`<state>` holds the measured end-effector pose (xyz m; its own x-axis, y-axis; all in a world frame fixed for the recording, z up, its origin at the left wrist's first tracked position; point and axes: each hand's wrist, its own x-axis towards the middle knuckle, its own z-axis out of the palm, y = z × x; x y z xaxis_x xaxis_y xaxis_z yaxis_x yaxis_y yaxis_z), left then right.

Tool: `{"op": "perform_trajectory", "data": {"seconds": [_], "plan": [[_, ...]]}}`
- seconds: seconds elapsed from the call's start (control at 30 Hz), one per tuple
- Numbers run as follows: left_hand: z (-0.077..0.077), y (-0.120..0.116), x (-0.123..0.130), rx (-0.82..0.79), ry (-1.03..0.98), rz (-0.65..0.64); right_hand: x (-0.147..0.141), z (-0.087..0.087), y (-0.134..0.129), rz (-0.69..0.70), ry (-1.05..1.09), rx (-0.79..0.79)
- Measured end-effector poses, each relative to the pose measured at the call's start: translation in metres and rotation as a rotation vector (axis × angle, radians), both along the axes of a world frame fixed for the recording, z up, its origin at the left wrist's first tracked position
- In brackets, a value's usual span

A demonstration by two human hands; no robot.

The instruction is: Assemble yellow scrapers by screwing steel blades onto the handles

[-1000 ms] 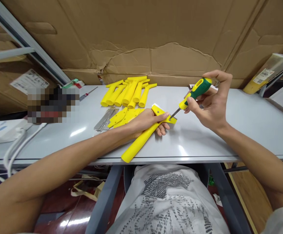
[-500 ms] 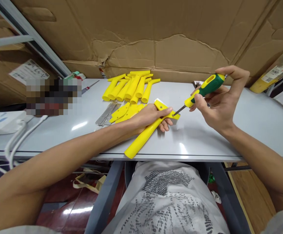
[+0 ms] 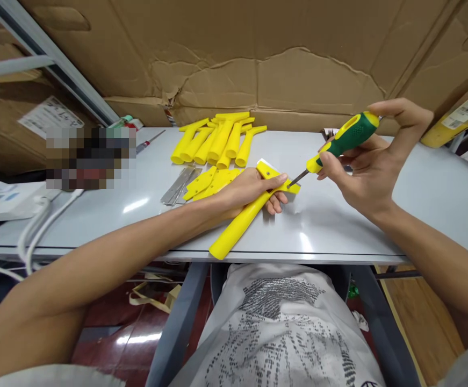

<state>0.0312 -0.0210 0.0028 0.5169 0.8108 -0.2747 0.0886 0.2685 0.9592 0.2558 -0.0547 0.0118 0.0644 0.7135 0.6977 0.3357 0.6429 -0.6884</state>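
Note:
My left hand (image 3: 253, 191) is closed round the neck of a yellow scraper (image 3: 237, 228), whose hollow handle slants down toward the table's front edge. A pale strip shows along the far side of its head, and a dark screw sits near its left end. My right hand (image 3: 379, 166) grips a green and yellow screwdriver (image 3: 348, 134), index finger bent over the handle's end. The screwdriver's tip meets the right end of the scraper's head. Beyond my left hand lie flat yellow plates (image 3: 207, 183) and thin metal blades (image 3: 179, 185).
Several yellow handles (image 3: 217, 140) are piled at the back against cardboard (image 3: 258, 80). Dark screws (image 3: 329, 135) lie behind my right hand. Another screwdriver (image 3: 149, 142) rests at the back left. White cables (image 3: 36, 228) hang over the left front edge. A yellow container (image 3: 455, 118) stands far right.
My right hand's index finger and knuckles have shifted outward to the right round the screwdriver's end. Its tip stays at the scraper's head. The whole view has shifted slightly.

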Motion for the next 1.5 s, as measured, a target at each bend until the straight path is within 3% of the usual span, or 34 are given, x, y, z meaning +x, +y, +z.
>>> {"op": "perform_trajectory", "data": {"seconds": [0.33, 0.63, 1.1, 1.5], "plan": [[-0.003, 0.0016, -0.0028, 0.0, 0.001, -0.023, -0.0004, -0.0058, 0.0047, -0.035, -0.026, 0.021], [-0.003, 0.0003, -0.0014, 0.001, -0.012, 0.015, -0.0033, -0.0066, 0.0057, 0.071, 0.016, 0.05], [0.0016, -0.0021, -0.0005, -0.016, 0.021, 0.03, -0.0034, -0.0029, 0.0044, -0.006, -0.011, 0.003], [0.0017, -0.0022, -0.0005, -0.018, 0.003, 0.034, -0.0028, -0.0067, 0.0078, -0.027, -0.012, 0.073]]}}
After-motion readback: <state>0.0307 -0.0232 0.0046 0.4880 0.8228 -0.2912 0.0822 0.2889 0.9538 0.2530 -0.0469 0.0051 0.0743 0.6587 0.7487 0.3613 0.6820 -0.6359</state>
